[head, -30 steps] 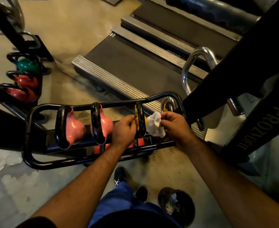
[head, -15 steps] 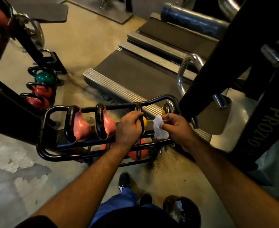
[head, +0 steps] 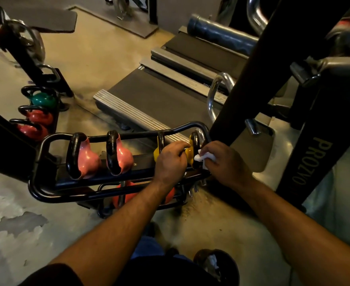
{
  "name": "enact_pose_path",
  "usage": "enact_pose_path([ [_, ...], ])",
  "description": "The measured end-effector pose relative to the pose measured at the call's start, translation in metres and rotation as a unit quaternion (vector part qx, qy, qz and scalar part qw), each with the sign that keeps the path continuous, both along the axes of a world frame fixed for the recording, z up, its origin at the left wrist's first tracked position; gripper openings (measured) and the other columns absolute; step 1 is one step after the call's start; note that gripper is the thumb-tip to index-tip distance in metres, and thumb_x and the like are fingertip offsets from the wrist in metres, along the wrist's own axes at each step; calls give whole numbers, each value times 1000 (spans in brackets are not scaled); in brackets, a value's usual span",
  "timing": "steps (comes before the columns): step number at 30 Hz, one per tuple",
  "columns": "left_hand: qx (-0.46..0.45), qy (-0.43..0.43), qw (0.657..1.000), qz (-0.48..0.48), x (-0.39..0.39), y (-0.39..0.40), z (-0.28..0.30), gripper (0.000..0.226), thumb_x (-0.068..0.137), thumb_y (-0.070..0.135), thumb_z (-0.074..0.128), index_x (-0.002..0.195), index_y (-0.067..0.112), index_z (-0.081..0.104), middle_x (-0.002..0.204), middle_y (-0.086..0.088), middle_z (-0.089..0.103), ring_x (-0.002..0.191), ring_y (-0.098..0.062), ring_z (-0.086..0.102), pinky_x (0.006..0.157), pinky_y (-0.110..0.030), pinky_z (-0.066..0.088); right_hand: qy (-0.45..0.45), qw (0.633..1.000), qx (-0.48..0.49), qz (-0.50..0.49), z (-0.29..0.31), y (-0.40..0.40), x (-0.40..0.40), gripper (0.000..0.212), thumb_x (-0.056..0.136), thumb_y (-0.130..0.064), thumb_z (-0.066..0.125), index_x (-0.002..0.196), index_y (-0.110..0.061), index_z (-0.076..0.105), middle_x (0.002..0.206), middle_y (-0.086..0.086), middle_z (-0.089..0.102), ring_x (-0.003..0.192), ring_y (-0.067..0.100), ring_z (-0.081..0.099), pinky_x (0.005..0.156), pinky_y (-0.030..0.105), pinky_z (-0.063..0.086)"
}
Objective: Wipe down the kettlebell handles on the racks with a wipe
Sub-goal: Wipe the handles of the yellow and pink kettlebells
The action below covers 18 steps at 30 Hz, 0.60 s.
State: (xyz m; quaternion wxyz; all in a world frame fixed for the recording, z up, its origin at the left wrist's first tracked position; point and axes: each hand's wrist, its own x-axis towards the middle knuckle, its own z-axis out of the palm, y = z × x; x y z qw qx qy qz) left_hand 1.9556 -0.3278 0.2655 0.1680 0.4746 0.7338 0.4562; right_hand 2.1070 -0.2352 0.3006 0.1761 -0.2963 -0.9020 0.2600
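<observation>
A black tubular rack (head: 46, 195) holds two pink kettlebells (head: 87, 159) on its left and two yellow kettlebells on its right. The rightmost yellow kettlebell (head: 189, 154) has a black handle (head: 194, 139). My right hand (head: 223, 164) holds a crumpled white wipe (head: 200, 157) against that handle's near side. My left hand (head: 170, 159) sits just left of it, fingers curled at the yellow bell between the two yellow kettlebells' handles. The other yellow kettlebell (head: 157, 154) is partly hidden behind my left hand.
Orange kettlebells (head: 126, 195) sit on the rack's lower shelf. A second rack at far left holds a green kettlebell (head: 43, 99) and red ones (head: 39, 117). Treadmill decks (head: 159, 100) lie beyond. A black machine post (head: 258, 79) stands close on the right. A bin (head: 217, 265) sits by my feet.
Both hands have shifted right, from the left yellow kettlebell's handle to the rightmost one. The wipe now lies against the rightmost handle. The camera has pulled back and tilted up.
</observation>
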Motion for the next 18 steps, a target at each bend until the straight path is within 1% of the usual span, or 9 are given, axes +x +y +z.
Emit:
enact_pose_path([
  [1,-6,-9,1000,-1,0,3,-3,28,90,10,50,111,13,69,107,0,68,100,-12,61,90,-36,54,1,1000,16,4,-3,3,-2,13,89,-8,67,99,-16,68,101,-1,66,92,15,63,73,23,52],
  [3,-14,-34,999,6,-1,10,-9,26,91,10,52,110,14,70,104,0,68,97,-11,61,88,-35,54,8,999,50,8,-10,7,-10,11,89,-7,65,97,-14,70,102,1,68,93,16,65,74,25,53],
  [6,-20,-86,995,38,1,20,-16,24,91,12,52,106,15,71,97,1,68,90,-11,62,81,-34,54,16,996,90,-1,-22,12,-29,15,91,-17,58,90,-13,72,97,1,69,88,16,65,72,29,53],
  [9,-36,-137,986,82,5,27,-19,25,93,11,49,104,15,71,90,-3,68,82,-16,61,69,-29,48,43,995,85,-9,-27,23,-49,24,94,-22,53,88,-8,72,93,3,69,84,15,65,73,32,54],
  [10,-45,-149,982,102,6,30,-20,25,93,10,49,105,15,70,90,-4,69,83,-18,61,69,-30,46,46,994,95,-3,-27,26,-53,24,95,-20,53,88,-6,72,92,4,70,84,16,65,75,33,54],
  [12,-61,-182,972,138,6,35,-25,25,94,10,49,110,14,68,97,-8,70,89,-23,62,76,-30,47,38,990,136,14,-27,32,-56,30,97,-22,49,88,-4,71,93,7,70,85,19,65,77,32,54],
  [15,-89,-226,958,155,9,43,-35,28,97,12,48,120,11,64,108,-12,68,102,-27,62,86,-33,47,6,984,174,29,-33,36,-57,55,107,-40,33,95,-4,73,100,11,72,91,24,68,81,35,57],
  [16,-93,-233,955,155,10,45,-38,29,97,11,48,121,11,64,111,-13,68,104,-28,61,86,-32,46,-1,982,184,38,-37,38,-55,60,108,-44,30,98,-3,74,102,12,73,94,26,69,85,37,57],
  [18,-98,-240,953,159,12,49,-43,31,97,10,47,124,10,63,114,-12,68,106,-27,61,86,-30,44,-17,977,206,60,-45,46,-51,62,108,-45,30,105,-3,75,109,14,74,104,30,69,95,39,53],
])
